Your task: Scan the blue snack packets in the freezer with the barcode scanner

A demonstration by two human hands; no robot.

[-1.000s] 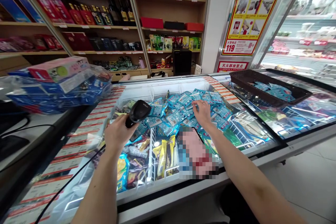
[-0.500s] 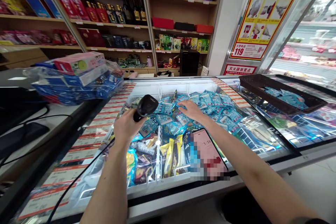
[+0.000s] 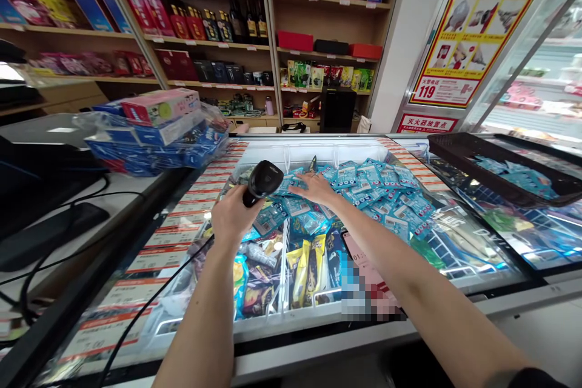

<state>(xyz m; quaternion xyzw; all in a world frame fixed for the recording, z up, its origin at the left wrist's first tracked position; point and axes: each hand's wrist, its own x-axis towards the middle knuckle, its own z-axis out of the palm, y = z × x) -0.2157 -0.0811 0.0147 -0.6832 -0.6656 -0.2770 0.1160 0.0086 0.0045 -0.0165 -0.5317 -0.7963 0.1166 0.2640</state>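
My left hand (image 3: 234,212) is wrapped round the handle of a black barcode scanner (image 3: 267,179), whose head points forward over the freezer. A black cable (image 3: 154,297) trails from it toward the lower left. My right hand (image 3: 316,188) lies palm down with fingers stretched out over blue packets (image 3: 368,179), touching the near ones. These flat packets are heaped across the chest freezer (image 3: 259,333). Below my right forearm a phone (image 3: 364,254) with a pink screen rests near the front edge, partly hidden by the arm and blurring.
Yellow-wrapped ice creams (image 3: 309,270) fill baskets at the front. A dark brown tray (image 3: 504,179) with more blue packets stands to the right. Plastic-wrapped boxes (image 3: 159,133) sit at the left on a counter. Price labels (image 3: 150,264) line the left glass.
My right hand has shifted slightly left over the packets, its forearm now covering more of the phone. My head view has turned a little left. The scanner stays in my left hand.
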